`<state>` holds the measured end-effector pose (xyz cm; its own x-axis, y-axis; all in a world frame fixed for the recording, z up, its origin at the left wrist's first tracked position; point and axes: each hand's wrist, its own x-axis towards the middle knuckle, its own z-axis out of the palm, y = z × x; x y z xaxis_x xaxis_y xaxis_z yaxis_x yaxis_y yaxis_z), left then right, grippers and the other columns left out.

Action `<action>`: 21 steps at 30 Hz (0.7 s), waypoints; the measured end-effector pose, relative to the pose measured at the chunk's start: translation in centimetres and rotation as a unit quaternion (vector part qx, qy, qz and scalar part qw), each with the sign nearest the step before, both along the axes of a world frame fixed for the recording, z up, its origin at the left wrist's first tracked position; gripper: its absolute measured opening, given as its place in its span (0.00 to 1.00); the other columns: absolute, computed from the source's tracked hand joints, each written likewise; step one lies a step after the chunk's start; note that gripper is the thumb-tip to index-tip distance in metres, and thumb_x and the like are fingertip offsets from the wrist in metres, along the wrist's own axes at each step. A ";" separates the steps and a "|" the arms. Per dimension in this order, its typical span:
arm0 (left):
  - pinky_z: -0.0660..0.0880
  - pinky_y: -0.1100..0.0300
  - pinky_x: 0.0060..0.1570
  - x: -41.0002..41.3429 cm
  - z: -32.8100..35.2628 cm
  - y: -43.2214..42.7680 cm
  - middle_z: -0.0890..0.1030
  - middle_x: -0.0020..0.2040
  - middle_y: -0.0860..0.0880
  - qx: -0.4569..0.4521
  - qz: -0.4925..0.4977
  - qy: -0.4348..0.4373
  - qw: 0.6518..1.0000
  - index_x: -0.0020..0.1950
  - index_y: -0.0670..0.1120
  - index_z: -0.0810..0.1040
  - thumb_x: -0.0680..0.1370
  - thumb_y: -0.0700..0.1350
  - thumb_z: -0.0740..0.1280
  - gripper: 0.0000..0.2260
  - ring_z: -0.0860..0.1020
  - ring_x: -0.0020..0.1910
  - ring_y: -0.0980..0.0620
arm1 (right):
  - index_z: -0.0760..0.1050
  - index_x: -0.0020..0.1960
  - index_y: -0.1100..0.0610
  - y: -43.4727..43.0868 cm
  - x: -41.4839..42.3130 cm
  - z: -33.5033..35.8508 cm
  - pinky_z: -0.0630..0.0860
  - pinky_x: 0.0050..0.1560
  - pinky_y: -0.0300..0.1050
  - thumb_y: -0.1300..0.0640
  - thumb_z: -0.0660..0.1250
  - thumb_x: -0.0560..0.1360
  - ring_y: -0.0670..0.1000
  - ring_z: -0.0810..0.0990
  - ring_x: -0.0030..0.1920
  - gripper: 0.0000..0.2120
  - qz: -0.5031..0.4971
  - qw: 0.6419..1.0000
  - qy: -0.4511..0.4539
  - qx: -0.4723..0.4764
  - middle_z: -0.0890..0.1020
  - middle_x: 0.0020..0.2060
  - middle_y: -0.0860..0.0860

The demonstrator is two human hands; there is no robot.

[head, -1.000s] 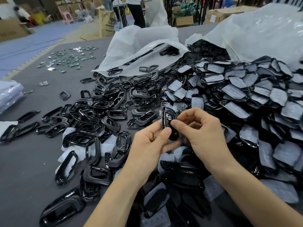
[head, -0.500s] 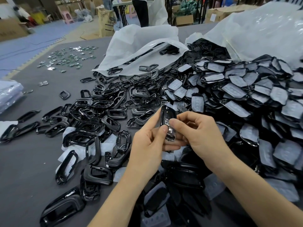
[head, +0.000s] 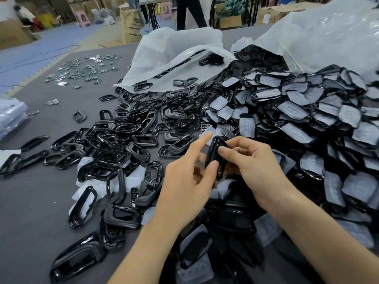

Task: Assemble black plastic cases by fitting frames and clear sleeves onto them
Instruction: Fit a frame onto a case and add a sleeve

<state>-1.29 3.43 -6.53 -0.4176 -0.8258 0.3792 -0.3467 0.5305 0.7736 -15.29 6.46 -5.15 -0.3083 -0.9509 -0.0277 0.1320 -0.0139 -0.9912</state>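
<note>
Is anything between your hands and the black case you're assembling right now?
Nothing visible. The right hand pinches the black case directly. The left hand rests its thumb on the lower edge, index finger raised clear. Loose frames lie on the table to the left.
</note>
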 end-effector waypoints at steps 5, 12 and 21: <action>0.79 0.61 0.45 -0.1 0.1 -0.1 0.81 0.46 0.58 0.040 0.020 0.027 0.999 0.68 0.62 0.71 0.74 0.50 0.66 0.22 0.81 0.42 0.56 | 0.79 0.39 0.56 -0.2 -0.2 0.1 0.72 0.32 0.36 0.64 0.70 0.73 0.45 0.74 0.27 0.06 0.005 0.992 0.112 -0.055 0.77 0.26 0.50; 0.79 0.60 0.46 0.4 0.2 -1.2 0.85 0.43 0.57 0.110 0.098 0.126 0.981 0.47 0.55 0.78 0.78 0.35 0.65 0.13 0.84 0.40 0.58 | 0.78 0.43 0.55 -0.3 -0.7 -0.2 0.76 0.40 0.33 0.58 0.68 0.76 0.46 0.81 0.37 0.03 -0.033 0.964 0.250 -0.084 0.82 0.35 0.49; 0.71 0.60 0.34 2.1 0.7 -2.3 0.79 0.36 0.53 0.046 0.245 0.158 0.955 0.45 0.57 0.72 0.77 0.41 0.66 0.10 0.75 0.32 0.53 | 0.74 0.65 0.49 -0.3 0.2 -1.4 0.63 0.66 0.44 0.52 0.61 0.80 0.48 0.67 0.63 0.15 0.089 0.787 0.610 -0.016 0.75 0.61 0.44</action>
